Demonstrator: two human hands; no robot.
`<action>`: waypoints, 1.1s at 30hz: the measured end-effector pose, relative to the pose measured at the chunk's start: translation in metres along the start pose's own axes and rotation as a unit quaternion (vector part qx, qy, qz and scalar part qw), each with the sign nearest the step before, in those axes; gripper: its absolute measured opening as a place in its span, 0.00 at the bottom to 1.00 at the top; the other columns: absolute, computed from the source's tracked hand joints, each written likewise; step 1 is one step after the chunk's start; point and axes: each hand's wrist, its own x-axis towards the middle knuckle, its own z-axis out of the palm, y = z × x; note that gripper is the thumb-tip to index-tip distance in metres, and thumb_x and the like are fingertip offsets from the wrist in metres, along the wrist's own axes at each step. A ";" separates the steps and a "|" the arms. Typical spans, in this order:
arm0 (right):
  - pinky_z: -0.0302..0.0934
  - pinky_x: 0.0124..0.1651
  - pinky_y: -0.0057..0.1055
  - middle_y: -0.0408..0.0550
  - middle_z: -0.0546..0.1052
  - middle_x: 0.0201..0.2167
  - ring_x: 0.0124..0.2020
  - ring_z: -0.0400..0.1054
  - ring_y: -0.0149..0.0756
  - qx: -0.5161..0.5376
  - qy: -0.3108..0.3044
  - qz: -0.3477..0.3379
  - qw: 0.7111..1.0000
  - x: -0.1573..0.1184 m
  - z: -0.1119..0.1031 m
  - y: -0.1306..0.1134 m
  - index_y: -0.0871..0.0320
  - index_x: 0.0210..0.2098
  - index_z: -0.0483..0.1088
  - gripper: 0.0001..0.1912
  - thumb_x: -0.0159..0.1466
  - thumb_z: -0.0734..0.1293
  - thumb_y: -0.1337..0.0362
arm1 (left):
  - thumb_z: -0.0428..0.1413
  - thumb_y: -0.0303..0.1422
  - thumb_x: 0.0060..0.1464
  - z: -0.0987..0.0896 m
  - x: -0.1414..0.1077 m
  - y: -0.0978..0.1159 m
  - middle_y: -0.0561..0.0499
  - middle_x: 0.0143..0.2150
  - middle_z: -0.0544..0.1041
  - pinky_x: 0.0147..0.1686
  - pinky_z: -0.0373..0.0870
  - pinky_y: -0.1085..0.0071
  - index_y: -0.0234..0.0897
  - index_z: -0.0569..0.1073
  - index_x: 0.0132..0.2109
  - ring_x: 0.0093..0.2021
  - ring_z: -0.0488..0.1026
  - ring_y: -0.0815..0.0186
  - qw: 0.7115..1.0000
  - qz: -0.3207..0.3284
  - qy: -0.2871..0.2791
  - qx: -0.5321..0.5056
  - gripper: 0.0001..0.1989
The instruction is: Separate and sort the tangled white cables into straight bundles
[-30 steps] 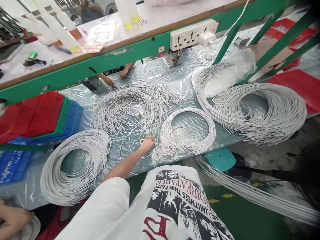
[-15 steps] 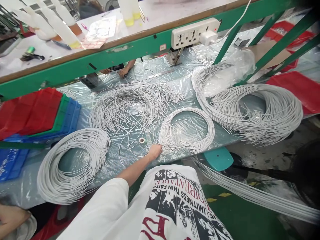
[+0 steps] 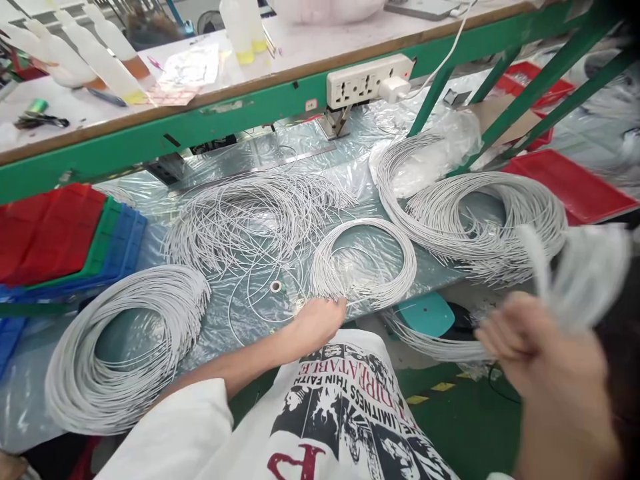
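My left hand [image 3: 323, 317] is closed at the near edge of the small coil of thin grey cable [image 3: 407, 267], its fingers curled around cable ends there. Out to the right, my right hand [image 3: 540, 340], blurred by motion, is closed around a bundle of grey cables [image 3: 583, 277]. Part of that bundle loops up above the fist, and a stretch of cables [image 3: 435, 345] runs from below the table edge towards it. Just beyond my left hand lies a small white tape roll [image 3: 275, 287].
Larger cable coils lie at the left [image 3: 65, 360] and right [image 3: 530, 193], with a loose tangled heap [image 3: 200, 227] at the back. Stacked bins [image 3: 50, 233] stand at far left. A green beam [image 3: 240, 110] with a power strip [image 3: 370, 81] crosses above. A teal stool [image 3: 425, 315] is below.
My right hand has come into view at the right, pulling up the cable bundle that hung below the table. My left hand stays by the small coil. Another person's hands at the back are out of sight.
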 end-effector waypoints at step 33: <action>0.41 0.18 0.25 0.35 0.51 0.12 0.15 0.43 0.23 -0.109 -0.256 0.058 0.959 0.024 0.056 0.023 0.63 0.33 0.73 0.25 0.65 0.62 0.45 | 0.44 0.39 0.66 -0.135 -0.003 -0.021 0.53 0.33 0.78 0.33 0.64 0.73 0.38 0.74 0.40 0.32 0.72 0.71 0.965 0.140 0.160 -0.154 0.17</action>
